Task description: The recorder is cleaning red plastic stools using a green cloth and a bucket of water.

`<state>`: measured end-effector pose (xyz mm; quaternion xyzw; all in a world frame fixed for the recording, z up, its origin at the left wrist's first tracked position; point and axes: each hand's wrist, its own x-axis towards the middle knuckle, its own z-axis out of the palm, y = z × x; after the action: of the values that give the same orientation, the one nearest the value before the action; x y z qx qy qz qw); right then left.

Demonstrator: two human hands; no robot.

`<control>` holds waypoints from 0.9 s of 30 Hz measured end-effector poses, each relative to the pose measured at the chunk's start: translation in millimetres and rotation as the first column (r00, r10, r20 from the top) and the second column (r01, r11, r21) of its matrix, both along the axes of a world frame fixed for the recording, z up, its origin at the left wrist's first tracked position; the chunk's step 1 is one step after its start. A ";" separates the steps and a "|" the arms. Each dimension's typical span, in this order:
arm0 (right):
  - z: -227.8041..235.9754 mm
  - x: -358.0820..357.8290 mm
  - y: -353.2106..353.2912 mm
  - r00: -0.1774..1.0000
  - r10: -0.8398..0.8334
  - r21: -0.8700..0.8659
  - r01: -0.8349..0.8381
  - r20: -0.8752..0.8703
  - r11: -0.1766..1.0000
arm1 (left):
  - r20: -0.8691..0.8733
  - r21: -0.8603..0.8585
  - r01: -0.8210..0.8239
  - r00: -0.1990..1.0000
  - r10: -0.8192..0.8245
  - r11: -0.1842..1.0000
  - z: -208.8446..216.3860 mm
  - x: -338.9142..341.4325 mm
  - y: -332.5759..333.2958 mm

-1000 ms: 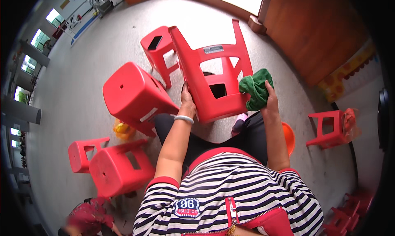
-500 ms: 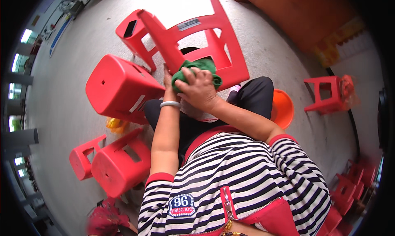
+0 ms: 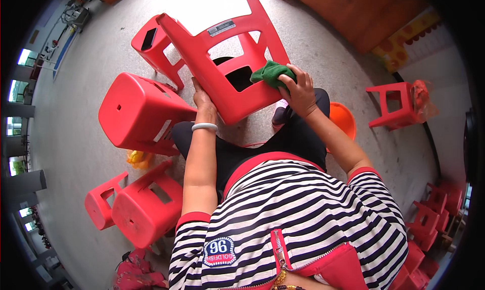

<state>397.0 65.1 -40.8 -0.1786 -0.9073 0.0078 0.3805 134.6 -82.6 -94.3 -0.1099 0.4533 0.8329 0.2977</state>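
Observation:
A red plastic stool [image 3: 229, 100] is tilted in front of my lap, its legs pointing away from me and a label on the near frame. My left hand [image 3: 205, 98] grips its left edge, with a pale bangle on the wrist and some fingers hidden by the stool. In my right hand [image 3: 301, 92] is a bunched green cloth [image 3: 273, 73], pressed against the stool's right side near the lower corner. The fingers curl over the cloth.
Beside me on the left stand more red stools [image 3: 132, 108], with a yellow plastic bag [image 3: 138, 159] among them. An orange bucket [image 3: 343, 120] sits by my right knee. Farther right is another stool [image 3: 396, 106] with a clear bag on it; stacked stools [image 3: 423, 219] stand behind.
My right hand has carried the green cloth from the left and middle of the stool's near side across to its right side. The stool has shifted slightly left; my left hand keeps its grip.

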 end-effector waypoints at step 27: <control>53.6 -35.1 83.3 0.857 -0.189 -0.521 -0.104 -0.479 0.847 | -0.280 -0.381 0.097 0.936 -0.215 0.919 -24.0 -50.7 -26.1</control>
<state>361.8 148.5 12.9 -0.2885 -0.7303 0.2960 0.5439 83.9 -108.7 -118.3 0.0090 0.6478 0.7153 0.2619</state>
